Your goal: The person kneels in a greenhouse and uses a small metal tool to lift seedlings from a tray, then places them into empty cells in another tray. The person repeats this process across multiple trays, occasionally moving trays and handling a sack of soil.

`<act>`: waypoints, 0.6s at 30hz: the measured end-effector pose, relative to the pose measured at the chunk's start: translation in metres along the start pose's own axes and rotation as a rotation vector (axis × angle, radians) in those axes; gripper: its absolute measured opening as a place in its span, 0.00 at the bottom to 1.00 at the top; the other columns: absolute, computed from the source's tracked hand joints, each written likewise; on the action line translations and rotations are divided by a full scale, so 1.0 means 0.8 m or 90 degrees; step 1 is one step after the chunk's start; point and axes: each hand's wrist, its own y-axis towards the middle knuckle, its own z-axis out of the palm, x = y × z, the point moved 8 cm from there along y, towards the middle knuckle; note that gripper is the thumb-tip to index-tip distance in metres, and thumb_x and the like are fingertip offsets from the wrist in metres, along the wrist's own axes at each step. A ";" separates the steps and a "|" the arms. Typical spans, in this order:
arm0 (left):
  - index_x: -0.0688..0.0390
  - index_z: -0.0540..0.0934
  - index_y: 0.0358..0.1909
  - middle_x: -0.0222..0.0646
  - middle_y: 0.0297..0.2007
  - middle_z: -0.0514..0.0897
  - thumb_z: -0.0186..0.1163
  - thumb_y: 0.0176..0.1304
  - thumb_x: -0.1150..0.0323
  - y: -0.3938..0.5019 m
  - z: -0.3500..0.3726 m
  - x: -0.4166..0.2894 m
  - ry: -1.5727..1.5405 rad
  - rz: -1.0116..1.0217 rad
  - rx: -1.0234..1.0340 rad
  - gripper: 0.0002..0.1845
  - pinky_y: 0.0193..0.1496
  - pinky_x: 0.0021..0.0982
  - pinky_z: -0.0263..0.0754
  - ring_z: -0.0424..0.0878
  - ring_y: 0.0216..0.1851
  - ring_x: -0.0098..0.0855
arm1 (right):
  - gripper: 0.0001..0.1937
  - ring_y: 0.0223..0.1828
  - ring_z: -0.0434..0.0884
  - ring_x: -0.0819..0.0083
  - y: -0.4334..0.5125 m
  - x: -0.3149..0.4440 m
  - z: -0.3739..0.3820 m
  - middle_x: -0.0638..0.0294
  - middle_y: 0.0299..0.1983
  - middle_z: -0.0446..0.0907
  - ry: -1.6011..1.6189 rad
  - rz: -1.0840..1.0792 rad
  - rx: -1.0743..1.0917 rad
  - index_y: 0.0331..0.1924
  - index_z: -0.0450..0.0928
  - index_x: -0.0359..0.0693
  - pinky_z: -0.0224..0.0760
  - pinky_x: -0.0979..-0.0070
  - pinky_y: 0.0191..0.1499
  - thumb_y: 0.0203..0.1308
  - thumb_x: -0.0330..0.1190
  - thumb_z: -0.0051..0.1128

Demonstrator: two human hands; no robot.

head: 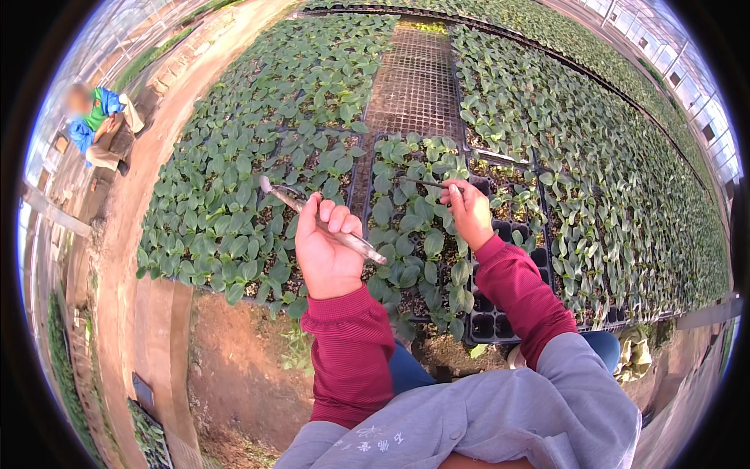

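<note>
My left hand (331, 246) is turned palm up, with its fingers curled around a slim, pale tool (369, 249). The tool has a rounded far end and looks wrapped in plastic or tape; its exact kind is unclear. Between the thumb and fingers of my right hand (467, 211) is a thin dark rod (425, 183), pointing left over the leaves. Beneath both hands are broad-leaved green seedlings (410, 223) in black plastic cell trays. Under my right forearm, a seedling tray (498, 337) shows several bare cells along with a few plants.
A wire mesh bench top (416, 82) shows between the tray rows. More seedlings (597, 176) stretch away on the right. A person (102, 126) in a blue jacket sits beside the dirt path (137, 193) at left. A crumpled sack (634, 357) lies near my leg.
</note>
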 end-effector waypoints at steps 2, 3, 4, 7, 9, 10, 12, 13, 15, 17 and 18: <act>0.58 0.68 0.28 0.23 0.17 0.62 0.48 0.58 0.71 0.000 0.000 0.000 0.001 -0.003 0.001 0.03 0.21 0.22 0.55 0.59 0.18 0.20 | 0.11 0.28 0.77 0.79 0.018 -0.009 0.004 0.61 0.28 0.77 0.038 0.036 0.034 0.40 0.71 0.34 0.70 0.84 0.27 0.60 0.31 0.39; 0.58 0.68 0.28 0.23 0.17 0.63 0.49 0.58 0.71 0.000 0.000 0.000 -0.001 -0.004 0.005 0.03 0.21 0.22 0.55 0.59 0.18 0.21 | 0.10 0.27 0.77 0.78 0.027 -0.013 0.006 0.60 0.27 0.77 0.049 0.059 0.050 0.39 0.71 0.34 0.70 0.83 0.26 0.60 0.31 0.40; 0.58 0.68 0.28 0.23 0.17 0.63 0.49 0.58 0.71 0.000 0.000 0.000 -0.002 -0.003 0.009 0.03 0.21 0.22 0.55 0.59 0.18 0.21 | 0.10 0.25 0.77 0.78 0.036 -0.016 0.009 0.60 0.26 0.77 0.059 0.083 0.067 0.37 0.72 0.34 0.70 0.82 0.26 0.60 0.31 0.40; 0.59 0.68 0.27 0.23 0.17 0.63 0.49 0.58 0.71 -0.001 0.001 -0.001 -0.001 -0.001 0.012 0.03 0.21 0.22 0.55 0.59 0.18 0.21 | 0.10 0.23 0.77 0.78 0.065 -0.030 0.019 0.61 0.25 0.77 0.088 0.148 0.120 0.35 0.72 0.34 0.70 0.81 0.23 0.59 0.32 0.40; 0.58 0.68 0.28 0.24 0.18 0.63 0.49 0.58 0.71 0.000 0.002 0.000 0.006 -0.001 0.017 0.03 0.21 0.22 0.56 0.59 0.18 0.21 | 0.10 0.21 0.76 0.79 0.082 -0.036 0.023 0.62 0.23 0.77 0.109 0.175 0.130 0.36 0.72 0.34 0.70 0.82 0.23 0.58 0.33 0.44; 0.58 0.68 0.29 0.24 0.18 0.64 0.49 0.58 0.70 0.002 0.001 0.001 0.010 -0.003 0.022 0.03 0.21 0.22 0.57 0.60 0.17 0.21 | 0.10 0.20 0.76 0.79 0.090 -0.040 0.025 0.62 0.21 0.76 0.091 0.175 0.125 0.35 0.72 0.34 0.70 0.82 0.23 0.57 0.34 0.45; 0.57 0.69 0.30 0.24 0.18 0.64 0.50 0.57 0.70 0.003 0.000 0.003 0.011 -0.008 0.024 0.03 0.21 0.22 0.57 0.60 0.17 0.20 | 0.10 0.18 0.76 0.80 0.103 -0.043 0.035 0.63 0.19 0.76 0.058 0.175 0.117 0.34 0.73 0.35 0.69 0.82 0.23 0.55 0.35 0.48; 0.57 0.69 0.30 0.24 0.18 0.64 0.50 0.57 0.70 0.003 0.000 0.003 0.008 -0.011 0.021 0.03 0.21 0.22 0.57 0.60 0.17 0.20 | 0.10 0.18 0.76 0.80 0.109 -0.041 0.040 0.64 0.18 0.76 0.039 0.173 0.120 0.33 0.73 0.35 0.69 0.81 0.23 0.55 0.35 0.49; 0.57 0.69 0.30 0.24 0.18 0.64 0.50 0.57 0.70 0.002 0.001 0.004 0.008 -0.014 0.022 0.03 0.21 0.22 0.57 0.60 0.18 0.20 | 0.10 0.17 0.76 0.80 0.117 -0.035 0.052 0.65 0.16 0.75 0.001 0.170 0.125 0.30 0.74 0.35 0.69 0.80 0.23 0.53 0.35 0.50; 0.57 0.69 0.30 0.24 0.18 0.64 0.50 0.57 0.70 0.003 0.002 0.003 0.016 -0.012 0.028 0.03 0.21 0.22 0.57 0.60 0.18 0.20 | 0.09 0.16 0.76 0.75 0.120 -0.031 0.058 0.62 0.16 0.75 0.004 0.163 0.118 0.27 0.74 0.36 0.69 0.76 0.25 0.53 0.34 0.49; 0.57 0.69 0.30 0.24 0.18 0.64 0.50 0.57 0.70 0.003 0.001 0.003 0.016 -0.014 0.027 0.03 0.21 0.22 0.57 0.60 0.18 0.20 | 0.10 0.16 0.76 0.73 0.122 -0.024 0.059 0.60 0.16 0.75 -0.030 0.141 0.121 0.27 0.74 0.36 0.69 0.75 0.25 0.53 0.34 0.49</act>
